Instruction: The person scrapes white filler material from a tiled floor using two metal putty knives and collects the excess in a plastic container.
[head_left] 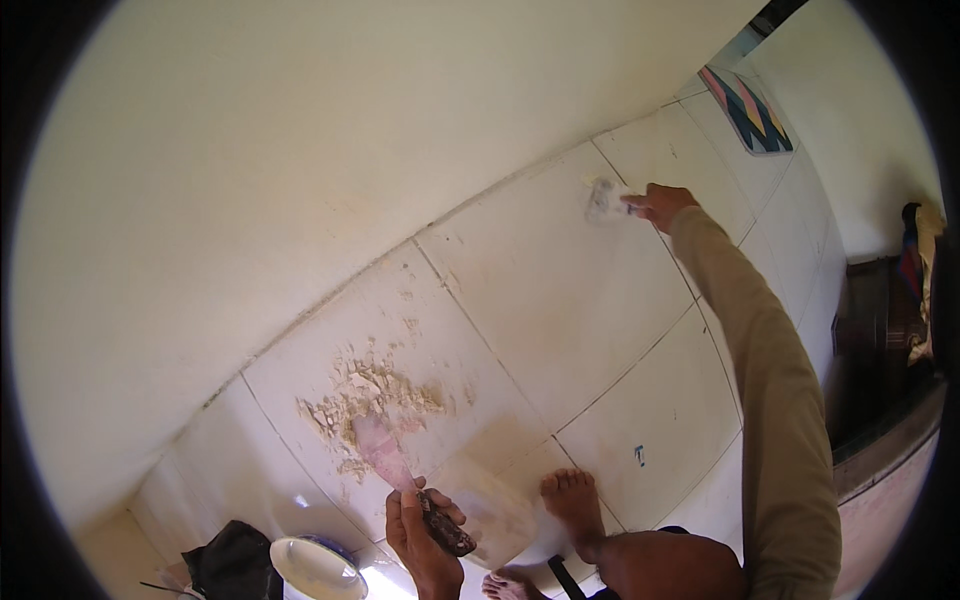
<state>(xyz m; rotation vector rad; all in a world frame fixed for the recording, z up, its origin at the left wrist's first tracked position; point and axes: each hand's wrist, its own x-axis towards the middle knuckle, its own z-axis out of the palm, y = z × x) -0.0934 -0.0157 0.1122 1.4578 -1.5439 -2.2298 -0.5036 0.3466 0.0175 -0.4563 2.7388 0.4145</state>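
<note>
My left hand (425, 535) is closed round the dark, stained handle of a putty knife (378, 447). Its broad pale-pink blade rests at the near edge of crumbly beige debris (370, 385) scattered on the white floor tiles. At the end of my outstretched arm, my right hand (664, 206) grips a flat-bladed scraper (605, 202) low over a tile near the wall. That blade is blurred, and a pale grey smear shows around it.
A cream wall (250, 180) meets the tiles along a slanting edge. A blue-rimmed white bowl (345, 582) and a black bag (235, 565) sit near left. Beside my bare foot (572, 505) lies a translucent plastic piece (490, 510). Dark furniture (870, 320) stands right; a patterned panel (750, 112) lies far right.
</note>
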